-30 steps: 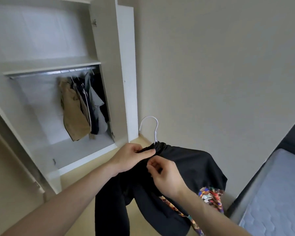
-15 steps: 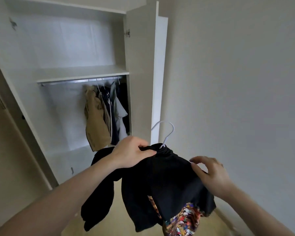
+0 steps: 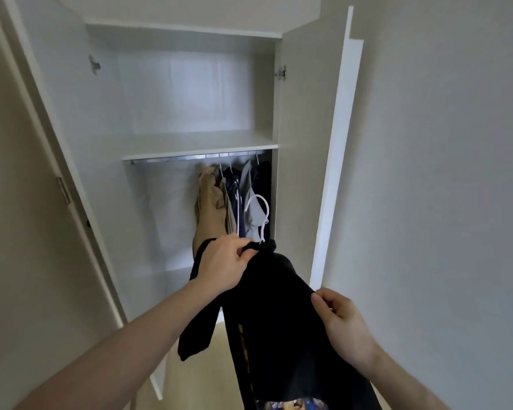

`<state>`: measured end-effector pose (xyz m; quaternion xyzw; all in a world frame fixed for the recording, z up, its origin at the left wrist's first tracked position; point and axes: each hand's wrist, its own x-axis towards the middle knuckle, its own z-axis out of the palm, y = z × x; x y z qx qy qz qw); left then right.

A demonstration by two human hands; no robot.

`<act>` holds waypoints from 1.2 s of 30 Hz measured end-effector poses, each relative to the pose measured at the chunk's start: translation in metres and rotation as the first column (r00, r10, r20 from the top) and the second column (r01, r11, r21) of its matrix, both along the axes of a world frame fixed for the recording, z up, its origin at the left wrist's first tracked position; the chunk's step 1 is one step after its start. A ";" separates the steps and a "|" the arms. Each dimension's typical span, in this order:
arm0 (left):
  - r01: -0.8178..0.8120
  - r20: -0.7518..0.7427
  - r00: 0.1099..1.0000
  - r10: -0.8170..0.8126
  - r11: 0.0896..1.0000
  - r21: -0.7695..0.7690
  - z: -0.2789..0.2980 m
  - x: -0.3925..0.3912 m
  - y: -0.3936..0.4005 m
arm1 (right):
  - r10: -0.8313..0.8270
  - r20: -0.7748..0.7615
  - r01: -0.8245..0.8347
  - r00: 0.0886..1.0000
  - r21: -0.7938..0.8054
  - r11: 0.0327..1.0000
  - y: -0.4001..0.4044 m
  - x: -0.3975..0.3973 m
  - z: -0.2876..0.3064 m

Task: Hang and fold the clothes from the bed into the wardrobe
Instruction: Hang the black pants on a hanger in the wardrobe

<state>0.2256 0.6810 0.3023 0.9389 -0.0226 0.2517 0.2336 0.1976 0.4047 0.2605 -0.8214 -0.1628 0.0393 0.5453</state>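
Left hand (image 3: 224,266) fingers curled tight around the collar of the black garment (image 3: 279,315), clamped right at the base of the white hanger hook (image 3: 259,216); it carries the load. Right hand (image 3: 341,327) pinches the garment's right shoulder edge between thumb and curled fingers, lower and nearer the camera than the left, looks like it's only steadying the cloth. Garment hangs on the hanger, held up in front of the open wardrobe (image 3: 302,143), long axis running down and toward the camera, one sleeve dangling below the left wrist, a multicoloured print showing at the bottom edge. Key relation: hook sticks up from the left-hand grip, and the hanging rail (image 3: 172,158) sits above and beyond it, under the shelf (image 3: 196,147). Hung clothes (image 3: 234,199) bunch at the rail's right end, directly behind the hook; free rail is up and to the left. Left hand is nearer the rail, so my read is it does the lift, hook clearing the rail left of the tan piece.
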 end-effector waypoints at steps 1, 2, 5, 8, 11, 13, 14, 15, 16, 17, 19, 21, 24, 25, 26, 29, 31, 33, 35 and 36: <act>0.002 -0.020 1.000 -0.003 0.998 -0.067 0.000 0.009 0.004 | 0.015 -0.021 -0.015 1.000 0.007 1.000 0.007 0.012 0.001; -0.003 -0.027 1.000 0.000 0.994 -0.108 0.000 0.018 0.007 | 0.034 -0.039 -0.034 0.999 0.014 0.999 0.012 0.024 0.003; -0.030 -0.030 0.999 0.027 0.994 -0.102 0.002 0.047 0.018 | 0.088 -0.044 -0.086 0.995 0.040 0.995 0.024 0.061 0.011; -0.052 -0.047 0.998 0.048 0.996 -0.075 0.004 0.073 0.028 | 0.132 -0.049 -0.129 0.990 0.044 0.991 0.035 0.096 0.014; -0.126 -0.034 0.992 0.123 0.988 -0.091 0.003 0.099 0.038 | 0.198 -0.103 -0.188 0.975 0.097 0.977 0.051 0.131 0.015; -0.188 -0.012 0.982 0.188 0.976 -0.113 0.002 0.116 0.045 | 0.240 -0.115 -0.225 0.964 0.129 0.966 0.067 0.154 0.014; -0.219 -0.009 0.976 0.219 0.967 -0.128 0.002 0.124 0.050 | 0.248 -0.106 -0.232 0.963 0.141 0.962 0.077 0.164 0.014; -0.246 -0.010 0.969 0.247 0.959 -0.143 0.003 0.130 0.055 | 0.251 -0.094 -0.236 0.963 0.148 0.960 0.087 0.173 0.013; -0.268 -0.010 0.963 0.270 0.950 -0.159 0.003 0.137 0.061 | 0.256 -0.088 -0.241 0.963 0.155 0.958 0.099 0.180 0.012; -0.283 -0.009 0.958 0.286 0.943 -0.175 0.004 0.142 0.070 | 0.264 -0.091 -0.247 0.960 0.162 0.955 0.110 0.187 0.011; -0.297 -0.014 0.954 0.300 0.935 -0.194 0.007 0.152 0.089 | 0.279 -0.119 -0.255 0.953 0.183 0.949 0.132 0.201 0.010; -0.303 -0.029 0.952 0.305 0.926 -0.223 0.011 0.162 0.113 | 0.295 -0.134 -0.266 0.946 0.197 0.944 0.154 0.217 0.010; -0.302 -0.063 0.953 0.297 0.907 -0.295 0.014 0.180 0.149 | 0.305 -0.135 -0.271 0.943 0.227 0.935 0.186 0.239 0.012; -0.308 -0.073 0.951 0.300 0.901 -0.305 0.016 0.187 0.161 | 0.306 -0.141 -0.267 0.941 0.241 0.933 0.196 0.245 0.012; -0.317 -0.075 0.948 0.309 0.895 -0.315 0.017 0.195 0.173 | 0.305 -0.146 -0.261 0.941 0.259 0.930 0.207 0.251 0.012; -0.321 -0.070 0.946 0.317 0.877 -0.358 0.021 0.219 0.211 | 0.283 -0.145 -0.231 0.948 0.295 0.927 0.243 0.269 0.009; -0.309 -0.091 0.951 0.297 0.881 -0.357 0.022 0.233 0.235 | 0.260 -0.163 -0.200 0.952 0.310 0.929 0.268 0.279 0.005; -0.309 -0.119 0.951 0.285 0.886 -0.345 0.021 0.244 0.260 | 0.241 -0.198 -0.170 0.950 0.322 0.932 0.293 0.288 -0.001; -0.327 -0.141 0.945 0.295 0.879 -0.348 0.022 0.254 0.285 | 0.229 -0.237 -0.143 0.944 0.333 0.932 0.317 0.296 -0.009; -0.342 -0.146 0.940 0.310 0.874 -0.346 0.024 0.259 0.299 | 0.222 -0.251 -0.129 0.942 0.339 0.932 0.329 0.299 -0.013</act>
